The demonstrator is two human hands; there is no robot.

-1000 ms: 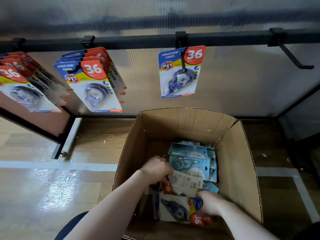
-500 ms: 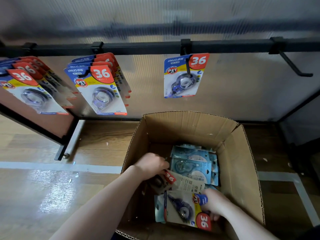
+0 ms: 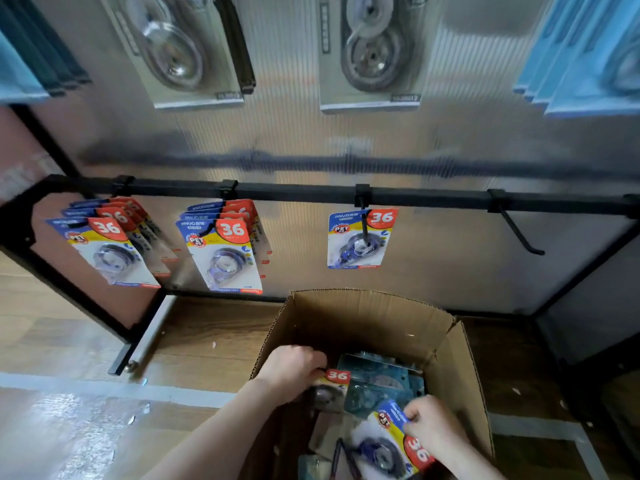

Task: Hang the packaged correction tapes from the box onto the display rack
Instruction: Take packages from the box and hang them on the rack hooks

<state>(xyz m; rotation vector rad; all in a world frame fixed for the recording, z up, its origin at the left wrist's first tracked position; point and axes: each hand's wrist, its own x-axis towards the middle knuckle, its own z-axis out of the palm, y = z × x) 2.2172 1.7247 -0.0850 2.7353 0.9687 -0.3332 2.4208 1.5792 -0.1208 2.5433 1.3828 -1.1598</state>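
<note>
An open cardboard box (image 3: 460, 362) stands on the floor below the rack and holds several packaged correction tapes (image 3: 384, 386). Inside the box, my left hand (image 3: 294, 370) grips one packaged tape with a red "36" corner (image 3: 334, 384). My right hand (image 3: 433, 427) pinches the top of another packaged tape (image 3: 388, 441) near the box's front right. On the black rack bar (image 3: 311, 194), two hooks carry stacks of tapes (image 3: 107, 247) (image 3: 225, 251), a third hook holds a single pack (image 3: 360, 237), and the fourth hook (image 3: 519, 233) is bare.
Higher on the panel hang grey packaged items (image 3: 194, 53) (image 3: 374, 53) and blue packs (image 3: 588, 57) at the right. A black frame leg (image 3: 121, 358) stands on the wooden floor left of the box. A white tape line (image 3: 104, 386) crosses the floor.
The view has tilted up, showing the upper row of goods. Both hands have lifted their packs higher inside the box; the right pack has turned more upright.
</note>
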